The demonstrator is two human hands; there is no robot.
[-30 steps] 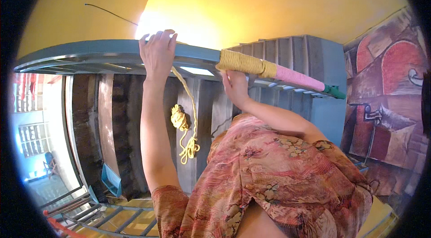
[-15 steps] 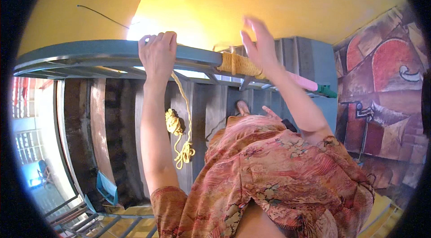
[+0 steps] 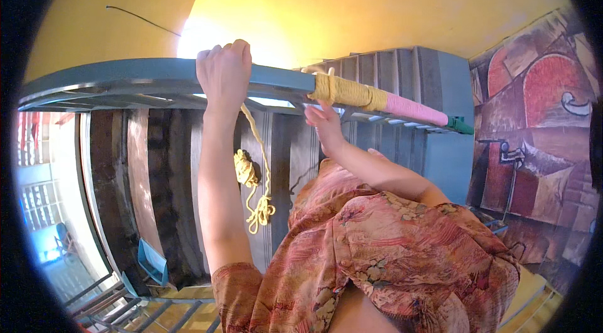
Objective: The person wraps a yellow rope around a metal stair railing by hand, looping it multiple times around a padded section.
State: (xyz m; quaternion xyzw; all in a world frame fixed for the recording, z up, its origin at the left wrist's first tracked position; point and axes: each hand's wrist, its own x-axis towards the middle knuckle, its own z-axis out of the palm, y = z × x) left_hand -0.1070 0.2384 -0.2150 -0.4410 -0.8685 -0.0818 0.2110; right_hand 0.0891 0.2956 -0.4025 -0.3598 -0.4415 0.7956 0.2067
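Observation:
My left hand (image 3: 223, 75) is closed over the blue metal handrail (image 3: 157, 69). A yellow rope (image 3: 255, 129) comes out beside that wrist and hangs to a loose bundle (image 3: 246, 168) over the stairs; whether the hand also grips it is hidden. To the right, yellow rope winding (image 3: 352, 93) wraps the rail in tight turns, with a small loop standing up at its left end. Pink wrapping (image 3: 414, 110) and green wrapping (image 3: 460, 125) follow along the rail. My right hand (image 3: 324, 122) is just below the yellow winding, fingers apart, seemingly holding nothing.
Dark stair treads (image 3: 286, 144) descend beneath the rail, and more steps (image 3: 389, 69) rise behind it. A yellow wall (image 3: 408, 6) stands beyond. The painted mural (image 3: 534, 144) covers the right wall. More railing bars (image 3: 169, 314) lie at lower left.
My right hand has come down from above the rail to below the yellow winding, moving left and nearer my body. My left hand keeps its hold on the rail.

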